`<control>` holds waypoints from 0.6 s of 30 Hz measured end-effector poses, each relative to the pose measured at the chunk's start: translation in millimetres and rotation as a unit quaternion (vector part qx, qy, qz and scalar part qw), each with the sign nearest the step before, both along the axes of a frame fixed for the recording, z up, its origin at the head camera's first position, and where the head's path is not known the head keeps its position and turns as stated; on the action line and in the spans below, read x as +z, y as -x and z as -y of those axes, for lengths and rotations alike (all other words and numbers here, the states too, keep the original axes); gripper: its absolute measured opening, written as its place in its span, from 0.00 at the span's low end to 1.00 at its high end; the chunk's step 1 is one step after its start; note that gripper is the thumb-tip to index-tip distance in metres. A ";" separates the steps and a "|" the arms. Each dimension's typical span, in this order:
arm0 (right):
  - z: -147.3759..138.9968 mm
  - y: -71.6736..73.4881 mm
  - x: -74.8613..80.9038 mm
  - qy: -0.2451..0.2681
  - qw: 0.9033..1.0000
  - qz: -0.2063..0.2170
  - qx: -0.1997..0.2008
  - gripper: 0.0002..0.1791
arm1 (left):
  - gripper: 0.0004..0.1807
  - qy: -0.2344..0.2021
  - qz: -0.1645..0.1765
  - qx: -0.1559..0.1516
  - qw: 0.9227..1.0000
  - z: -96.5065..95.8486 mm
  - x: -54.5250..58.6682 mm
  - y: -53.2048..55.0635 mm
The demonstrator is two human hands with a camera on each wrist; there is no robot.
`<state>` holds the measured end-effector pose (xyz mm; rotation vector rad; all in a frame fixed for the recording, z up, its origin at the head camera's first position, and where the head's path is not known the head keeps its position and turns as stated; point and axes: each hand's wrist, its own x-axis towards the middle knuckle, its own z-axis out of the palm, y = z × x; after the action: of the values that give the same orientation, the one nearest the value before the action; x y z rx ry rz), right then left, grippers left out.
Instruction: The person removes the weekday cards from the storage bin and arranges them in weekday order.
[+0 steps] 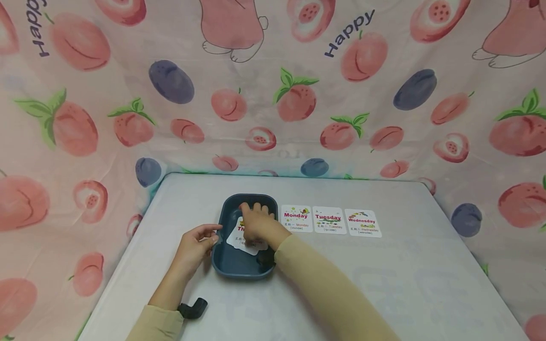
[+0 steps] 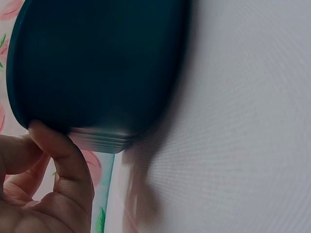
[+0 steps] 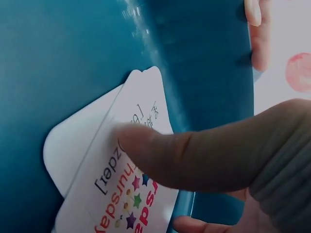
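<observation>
My left hand (image 1: pixel 191 251) holds the left rim of a dark blue tray (image 1: pixel 216 263). In the left wrist view, its thumb and a finger meet at the tray's edge. My right hand (image 1: pixel 258 225) reaches into the tray over a small stack of white cards. On top lies the Thursday card (image 3: pixel 129 189), tilted, with red lettering and coloured stars. The right thumb (image 3: pixel 194 155) lies across this card's face, while the other fingers extend past its edge. Beneath it, the corner of another card (image 3: pixel 73 141) sticks out.
Right of the tray, the Monday card (image 1: pixel 296 219), Tuesday card (image 1: pixel 329 220) and Wednesday card (image 1: pixel 363 223) lie in a row on the white table (image 1: pixel 426 265). A peach-patterned cloth (image 1: pixel 264 71) hangs behind. A black wrist camera (image 1: pixel 194 309) sits at the left wrist.
</observation>
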<state>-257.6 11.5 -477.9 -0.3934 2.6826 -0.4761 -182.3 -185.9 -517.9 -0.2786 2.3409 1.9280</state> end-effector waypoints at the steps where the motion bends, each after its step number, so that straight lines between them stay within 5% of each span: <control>1: -0.1 0.1 -0.3 -0.002 1.000 -0.001 0.002 0.59 | 0.18 0.000 0.000 0.001 1.000 0.1 -0.2 0.0; 18: 4.8 5.5 -9.7 -0.021 0.997 -0.067 0.010 0.53 | 0.18 -0.001 0.002 -0.001 1.000 0.6 -0.3 0.0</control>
<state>-263.2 6.7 -487.6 -0.4552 2.8101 -0.3998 -182.2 -186.5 -518.2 -0.2796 2.3362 1.9281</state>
